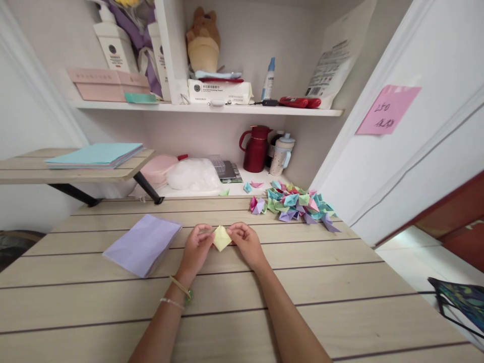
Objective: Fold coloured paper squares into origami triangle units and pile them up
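A small pale yellow piece of origami paper (222,238), folded into a diamond shape, is held between my two hands just above the wooden table. My left hand (198,244) pinches its left corner between thumb and fingers. On the opposite side, my right hand (245,241) grips the right corner the same way. The far and near points of the diamond stay uncovered. To the left of my hands lies a stack of purple paper (143,244) in a clear sleeve. Beyond my right hand is a pile of folded paper pieces (297,201) in several colours.
A raised wooden shelf (109,174) on black legs carries a stack of blue paper (96,154) at left. Behind the table stand a red jug (257,151), a tumbler (282,155) and a white plastic bag (193,174). A white shelf (212,109) runs above them.
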The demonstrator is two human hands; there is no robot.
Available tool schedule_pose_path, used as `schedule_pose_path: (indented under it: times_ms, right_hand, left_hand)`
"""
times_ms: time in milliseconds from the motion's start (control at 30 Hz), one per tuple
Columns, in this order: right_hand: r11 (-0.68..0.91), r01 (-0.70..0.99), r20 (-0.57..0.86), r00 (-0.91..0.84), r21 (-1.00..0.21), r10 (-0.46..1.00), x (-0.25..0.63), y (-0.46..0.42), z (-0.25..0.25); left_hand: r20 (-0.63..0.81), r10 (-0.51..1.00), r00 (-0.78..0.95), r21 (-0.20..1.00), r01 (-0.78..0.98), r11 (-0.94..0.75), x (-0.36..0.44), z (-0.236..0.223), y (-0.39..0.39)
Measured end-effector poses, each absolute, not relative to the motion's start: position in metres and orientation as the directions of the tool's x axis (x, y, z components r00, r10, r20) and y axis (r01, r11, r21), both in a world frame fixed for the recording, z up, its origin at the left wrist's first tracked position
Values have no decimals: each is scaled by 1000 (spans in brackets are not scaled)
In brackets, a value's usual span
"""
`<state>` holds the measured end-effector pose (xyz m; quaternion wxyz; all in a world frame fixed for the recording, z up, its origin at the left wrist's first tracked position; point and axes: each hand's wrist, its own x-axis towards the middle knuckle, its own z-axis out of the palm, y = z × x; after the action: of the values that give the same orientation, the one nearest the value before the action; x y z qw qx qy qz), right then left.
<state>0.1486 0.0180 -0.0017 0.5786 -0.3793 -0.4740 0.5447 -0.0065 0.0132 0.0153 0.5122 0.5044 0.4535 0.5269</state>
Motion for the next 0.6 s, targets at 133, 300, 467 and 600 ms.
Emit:
schedule_pose_path:
  times_ms: [133, 300, 467, 600]
  right_hand:
    - [187, -174, 198, -49, -967, 979, 146, 14, 0]
    - [256, -34, 258, -67, -966, 964, 145, 13, -3]
    - [154, -84, 165, -138, -984, 977, 147, 13, -3]
    - [125, -178, 154, -160, -976, 975, 148, 11, 4]
  left_hand:
    - [62, 998, 28, 995, -83, -60, -8, 12, 15]
    - [86, 996, 22, 995, -59, -85, -9, 8, 18]
    - [61, 995, 82, 994, -95, -53, -8, 12, 17]
    - [28, 993, 114, 996, -91, -18, -4, 18, 12]
